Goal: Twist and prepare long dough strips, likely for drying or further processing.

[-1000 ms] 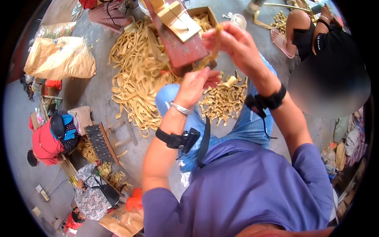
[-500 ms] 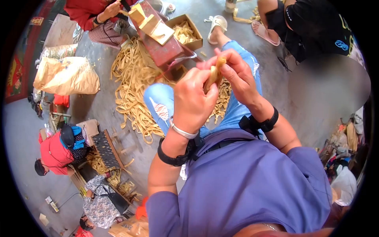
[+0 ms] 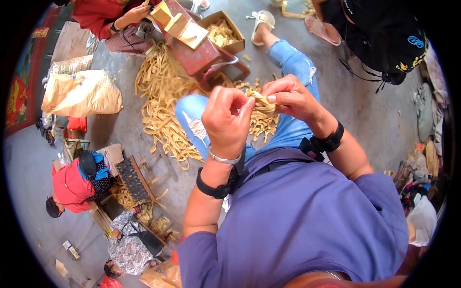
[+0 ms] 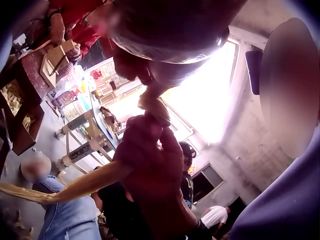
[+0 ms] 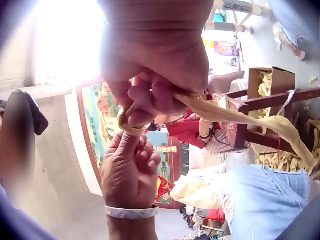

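Both hands meet in front of the lap, working a long, flat yellow-brown strip [image 5: 240,117]. In the head view the strip is bunched into a loop between the fingertips. My left hand [image 3: 225,117], with a silver bangle at its wrist, pinches one side of that loop between thumb and forefinger. My right hand [image 3: 293,98] grips the other side, thumb on top. A long tail of the strip runs out of the right hand's grasp in both wrist views. Below the hands, between the knees, lies a heap of short knotted pieces [image 3: 261,129].
A large pile of loose strips [image 3: 161,105] covers the floor beside the left knee. Beyond it stands a red bench [image 3: 187,55] bearing a wooden block device [image 3: 185,31]. Behind the bench is a cardboard box [image 3: 236,46] of strips. Other people sit around.
The hands came together from farther out near the bench and drew closer to the body. The strip, earlier stretched between them, is now bunched in a loop at the fingertips.
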The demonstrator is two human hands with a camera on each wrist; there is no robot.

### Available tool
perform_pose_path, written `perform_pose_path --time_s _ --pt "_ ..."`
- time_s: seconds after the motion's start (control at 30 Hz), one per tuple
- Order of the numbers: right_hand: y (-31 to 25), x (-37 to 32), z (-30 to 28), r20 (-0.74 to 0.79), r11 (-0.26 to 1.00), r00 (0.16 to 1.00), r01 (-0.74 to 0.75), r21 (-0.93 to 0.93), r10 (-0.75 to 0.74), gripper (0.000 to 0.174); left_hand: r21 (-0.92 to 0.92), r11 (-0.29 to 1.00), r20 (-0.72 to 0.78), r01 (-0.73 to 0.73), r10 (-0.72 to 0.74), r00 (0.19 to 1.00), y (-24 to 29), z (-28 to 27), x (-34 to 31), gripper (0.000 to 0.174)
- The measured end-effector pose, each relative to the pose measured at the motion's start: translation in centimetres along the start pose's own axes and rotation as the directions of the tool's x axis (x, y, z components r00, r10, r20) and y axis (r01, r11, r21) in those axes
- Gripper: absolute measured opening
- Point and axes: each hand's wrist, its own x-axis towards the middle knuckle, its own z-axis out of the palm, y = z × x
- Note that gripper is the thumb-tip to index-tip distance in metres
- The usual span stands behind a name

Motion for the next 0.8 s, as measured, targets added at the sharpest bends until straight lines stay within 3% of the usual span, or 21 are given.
perform_pose_path --time_s 0.07,0.17,0.2,0.3,0.33,0.43,0.53,0.67,0.73,0.8 --pt "1.8 0.1 -0.2 -0.011 0.996 1.000 0.026 0.088 -0.025 0.020 0.005 0.999 0.013 -0.039 0.039 0.999 -0.4 -0.2 -0.2 0.017" --pt "1.8 0.1 1.2 -0.122 0.996 0.991 0.060 0.072 -0.050 0.019 -0.129 0.992 0.107 -0.009 0.023 0.994 -0.9 -0.2 -0.1 0.022" --pt "1.6 0.3 1.1 -0.128 0.993 0.991 0.051 0.105 -0.038 0.014 -0.242 0.961 0.160 0.132 -0.094 0.983 -0.8 -0.3 -0.2 0.025" --pt "1.6 0.5 1.6 -0.177 0.999 0.984 0.010 0.042 -0.002 0.020 -0.301 0.928 0.235 0.222 -0.154 0.960 -2.2 -0.8 -0.3 0.027" --pt "1.2 0.7 2.3 -0.195 0.997 0.978 0.075 -0.022 -0.078 0.025 -0.385 0.858 0.265 0.340 -0.250 0.931 -2.1 -1.0 -0.4 0.023" --pt "1.7 1.3 2.2 -0.229 0.991 0.966 0.100 -0.092 -0.119 0.032 -0.374 0.793 0.340 0.481 -0.365 0.867 -2.1 -1.1 -0.5 0.019" --pt "0.6 1.0 2.6 -0.129 0.943 0.987 0.052 -0.330 -0.100 0.027 -0.388 0.760 0.355 0.522 -0.399 0.845 -2.6 -1.1 -0.6 0.022" --pt "0.7 0.6 1.9 -0.067 0.968 0.992 -0.121 -0.219 0.108 0.026 -0.409 0.731 0.403 0.546 -0.393 0.827 -3.1 -1.4 -1.0 0.022" --pt "0.8 0.5 1.6 0.019 0.988 0.995 -0.095 -0.122 0.098 0.034 -0.479 0.712 0.373 0.513 -0.364 0.853 -3.2 -1.2 -1.1 0.021" --pt "0.9 0.4 1.1 0.103 0.991 0.988 -0.106 -0.079 0.114 0.044 -0.617 0.614 0.370 0.493 -0.326 0.870 -3.7 -1.4 -1.0 0.018"
